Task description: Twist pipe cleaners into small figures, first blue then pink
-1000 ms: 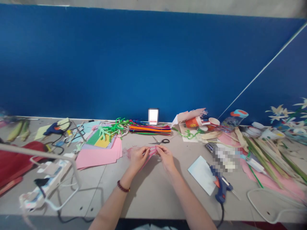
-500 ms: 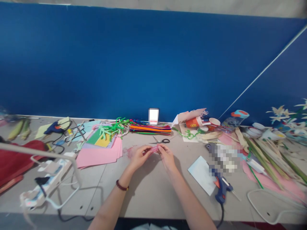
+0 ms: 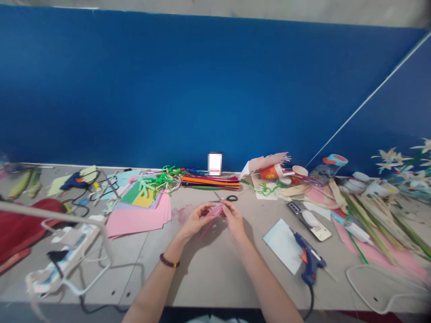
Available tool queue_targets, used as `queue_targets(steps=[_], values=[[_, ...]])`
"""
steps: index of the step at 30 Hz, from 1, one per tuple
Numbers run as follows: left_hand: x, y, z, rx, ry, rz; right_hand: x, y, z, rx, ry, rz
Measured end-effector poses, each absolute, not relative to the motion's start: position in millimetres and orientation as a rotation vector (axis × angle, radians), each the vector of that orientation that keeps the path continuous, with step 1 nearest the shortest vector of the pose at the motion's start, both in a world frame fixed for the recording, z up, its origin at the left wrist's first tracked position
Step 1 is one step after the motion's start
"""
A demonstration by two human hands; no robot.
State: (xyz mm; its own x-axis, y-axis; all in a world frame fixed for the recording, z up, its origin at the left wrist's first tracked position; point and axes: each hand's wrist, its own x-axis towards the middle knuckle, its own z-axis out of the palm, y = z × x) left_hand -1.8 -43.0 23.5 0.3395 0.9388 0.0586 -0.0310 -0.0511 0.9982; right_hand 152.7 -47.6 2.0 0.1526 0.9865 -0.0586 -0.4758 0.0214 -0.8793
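Head view: two bare hands over a matte grey counter
Left hand: grip pinched together on a thin, fuzzy pink pipe cleaner
Right hand: grip clamped on the pipe cleaner's upper end
Pipe cleaner: held between both hands above the counter, one straight strand slanting down-left
Nearby: steel scissors with black loop handles beyond the hands; smooth pink paper sheets left; blue glue gun right

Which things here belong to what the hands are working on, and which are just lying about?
In use: left hand, right hand, pink pipe cleaner.

Lying about: scissors, pipe cleaner bundle, pink paper, glue gun.
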Motion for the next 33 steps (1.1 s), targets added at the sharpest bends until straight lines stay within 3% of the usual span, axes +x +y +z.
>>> queue_targets(steps=[21,33], values=[[-9.0,-45.5,31.9,1.15,0.883,1.011,155.9,-44.9,1.9,-0.894,-0.59,1.301],[-7.7,-44.4,24.7,1.153,0.784,0.716,152.8,-48.3,5.2,-0.859,-0.784,1.395]])
